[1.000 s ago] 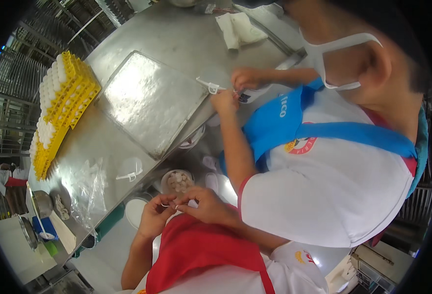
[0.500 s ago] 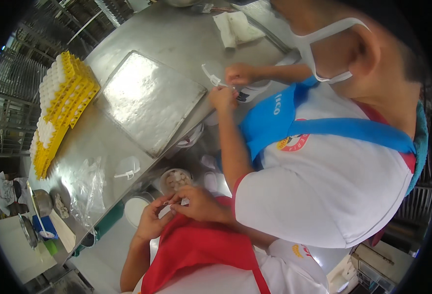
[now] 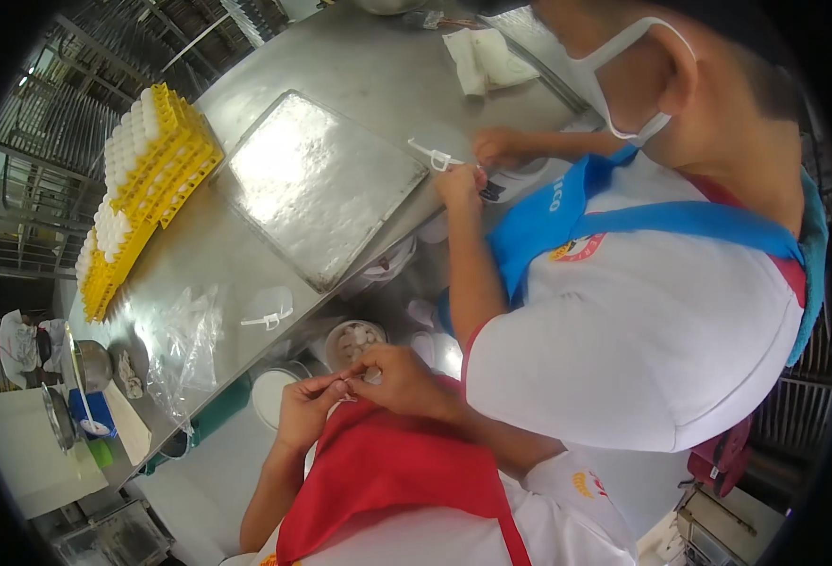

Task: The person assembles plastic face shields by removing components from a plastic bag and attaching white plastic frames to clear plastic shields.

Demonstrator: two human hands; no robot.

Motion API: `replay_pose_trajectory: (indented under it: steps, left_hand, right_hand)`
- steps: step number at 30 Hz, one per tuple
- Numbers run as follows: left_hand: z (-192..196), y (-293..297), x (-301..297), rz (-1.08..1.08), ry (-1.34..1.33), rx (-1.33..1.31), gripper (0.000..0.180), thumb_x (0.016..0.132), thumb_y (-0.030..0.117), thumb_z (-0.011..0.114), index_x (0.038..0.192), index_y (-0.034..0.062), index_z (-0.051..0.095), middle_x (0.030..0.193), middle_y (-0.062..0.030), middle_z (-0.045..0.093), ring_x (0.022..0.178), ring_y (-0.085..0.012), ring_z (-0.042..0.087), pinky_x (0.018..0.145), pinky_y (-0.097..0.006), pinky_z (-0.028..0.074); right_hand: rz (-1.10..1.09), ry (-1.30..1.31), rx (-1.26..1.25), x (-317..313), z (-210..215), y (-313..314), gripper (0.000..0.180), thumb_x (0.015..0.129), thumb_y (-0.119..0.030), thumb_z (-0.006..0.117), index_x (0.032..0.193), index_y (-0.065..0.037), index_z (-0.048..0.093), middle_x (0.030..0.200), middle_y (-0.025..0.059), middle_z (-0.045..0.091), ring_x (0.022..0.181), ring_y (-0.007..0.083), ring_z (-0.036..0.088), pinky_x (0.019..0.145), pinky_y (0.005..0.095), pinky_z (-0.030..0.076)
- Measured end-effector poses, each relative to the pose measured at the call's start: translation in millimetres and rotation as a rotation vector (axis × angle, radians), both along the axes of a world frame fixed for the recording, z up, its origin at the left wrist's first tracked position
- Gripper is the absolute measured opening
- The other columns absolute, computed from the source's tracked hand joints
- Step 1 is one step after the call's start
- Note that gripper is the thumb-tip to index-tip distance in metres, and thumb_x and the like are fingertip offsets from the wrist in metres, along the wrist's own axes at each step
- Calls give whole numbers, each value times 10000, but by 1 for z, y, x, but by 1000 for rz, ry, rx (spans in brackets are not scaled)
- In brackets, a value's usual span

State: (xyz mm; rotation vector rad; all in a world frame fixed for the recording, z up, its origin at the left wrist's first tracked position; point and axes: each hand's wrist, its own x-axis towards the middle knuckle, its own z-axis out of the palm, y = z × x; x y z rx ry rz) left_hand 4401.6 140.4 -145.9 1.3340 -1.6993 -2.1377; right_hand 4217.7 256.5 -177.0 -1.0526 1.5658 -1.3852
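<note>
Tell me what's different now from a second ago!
Most of the view slid rightward in the picture because the camera moved. The wearer's left hand and right hand drew closer, so their fingertips now meet over a small white thing, mostly hidden. Nothing was visibly picked up or let go. The metal tray and yellow egg trays stayed put on the table.

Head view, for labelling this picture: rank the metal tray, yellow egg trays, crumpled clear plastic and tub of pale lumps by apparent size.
Largest to smallest:
metal tray
yellow egg trays
crumpled clear plastic
tub of pale lumps
</note>
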Motion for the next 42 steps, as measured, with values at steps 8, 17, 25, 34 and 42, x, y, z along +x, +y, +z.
replay_pose_trajectory:
  steps: [8,17,25,34,42]
  left_hand:
    - [-3,-1,7,30,18,26,253,993,183,782,1107,-43,785,961,-88,788,870,-133,708,848,-281,558]
    - [-12,-6,6,50,33,96,236,1033,215,734,1059,-19,756,955,-94,774,874,-165,704,858,-324,559]
    - [-27,-10,5,126,152,210,218,1061,184,688,1115,-23,733,996,-95,751,917,-181,700,880,-336,558]
    - [-24,-11,-8,75,47,110,238,1067,163,674,1170,-42,737,1015,-106,762,917,-171,702,878,-335,564]
    - [-30,-11,-9,92,126,162,222,1084,195,650,1085,-16,717,976,-92,755,903,-166,699,872,-329,559]
  right_hand:
    - [69,-33,-25,-2,-1,-2,224,898,-210,811,1037,-34,806,998,144,789,921,283,763,828,369,576]
    - [79,-189,44,-8,6,-5,253,913,-210,812,1114,-58,812,998,89,797,778,133,653,729,292,514]
    - [46,-347,96,-15,1,-7,286,914,-238,846,1151,-81,817,980,20,789,726,58,558,674,248,462]
    - [6,-321,87,-18,1,-13,248,910,-240,862,1084,-67,824,862,-22,741,616,21,432,543,241,334]
    - [-32,-344,149,-13,1,-8,284,951,-230,817,1152,-34,776,866,-18,721,712,28,516,646,225,416]
